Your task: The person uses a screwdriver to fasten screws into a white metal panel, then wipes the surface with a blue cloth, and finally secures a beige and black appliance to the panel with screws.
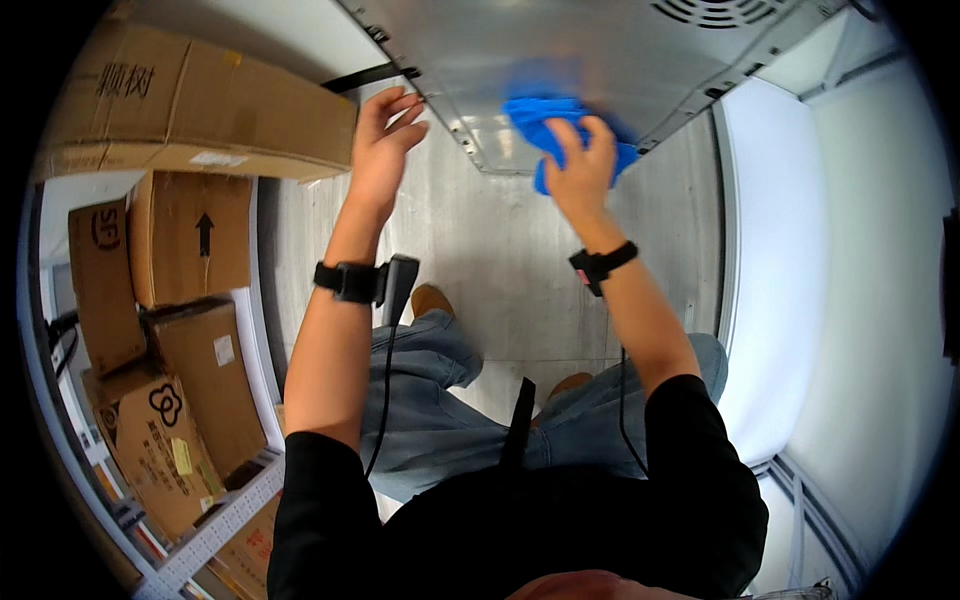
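Observation:
My right hand (583, 165) grips a bright blue cloth (543, 110) and presses it against a shiny metal panel (480, 60). Part of the cloth hangs out below and beside the fingers, and its colour reflects in the metal. At the panel's left edge is my left hand (385, 140), its fingers apart and slightly curled with nothing in them. Its fingertips come close to the edge; whether they touch it I cannot tell. The panel has vent slots near its top right and small dark fittings along both sides.
Cardboard boxes (200, 240) fill a metal shelf (215, 520) on the left, and a long carton (270, 110) reaches near my left hand. A white wall panel (775, 250) stands on the right. Cables (388, 390) hang from straps on both wrists. Grey flooring (500, 260) lies below.

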The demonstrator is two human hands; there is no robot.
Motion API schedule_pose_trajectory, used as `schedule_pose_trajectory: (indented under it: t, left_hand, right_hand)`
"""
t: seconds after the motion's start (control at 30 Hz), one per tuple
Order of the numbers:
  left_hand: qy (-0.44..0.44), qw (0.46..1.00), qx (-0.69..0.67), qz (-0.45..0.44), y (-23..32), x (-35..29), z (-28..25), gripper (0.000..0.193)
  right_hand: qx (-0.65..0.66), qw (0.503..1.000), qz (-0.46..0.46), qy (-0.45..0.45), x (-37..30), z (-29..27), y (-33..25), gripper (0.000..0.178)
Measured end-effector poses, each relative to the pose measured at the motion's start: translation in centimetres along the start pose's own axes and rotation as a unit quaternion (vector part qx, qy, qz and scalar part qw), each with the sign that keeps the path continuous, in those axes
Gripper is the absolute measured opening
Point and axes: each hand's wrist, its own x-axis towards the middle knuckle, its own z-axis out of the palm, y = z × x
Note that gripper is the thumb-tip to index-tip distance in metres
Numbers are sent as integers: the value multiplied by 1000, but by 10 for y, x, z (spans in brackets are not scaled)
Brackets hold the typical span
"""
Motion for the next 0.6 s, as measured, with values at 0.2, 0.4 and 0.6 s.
schedule_pose_trajectory:
  t: [0.2,0.4,0.6]
  left_hand:
    - [-18,988,153,-24,-32,7,-3,51]
    - [-106,960,237,-107,-67,21,-16,41]
    - [-151,936,302,-100,-106,50,-25,28]
  right_hand:
    - [0,999,38,32,-20,16,13,59]
    - [2,992,60,-115,-53,77,-23,58]
    - [-27,988,80,-131,-68,100,-34,57]
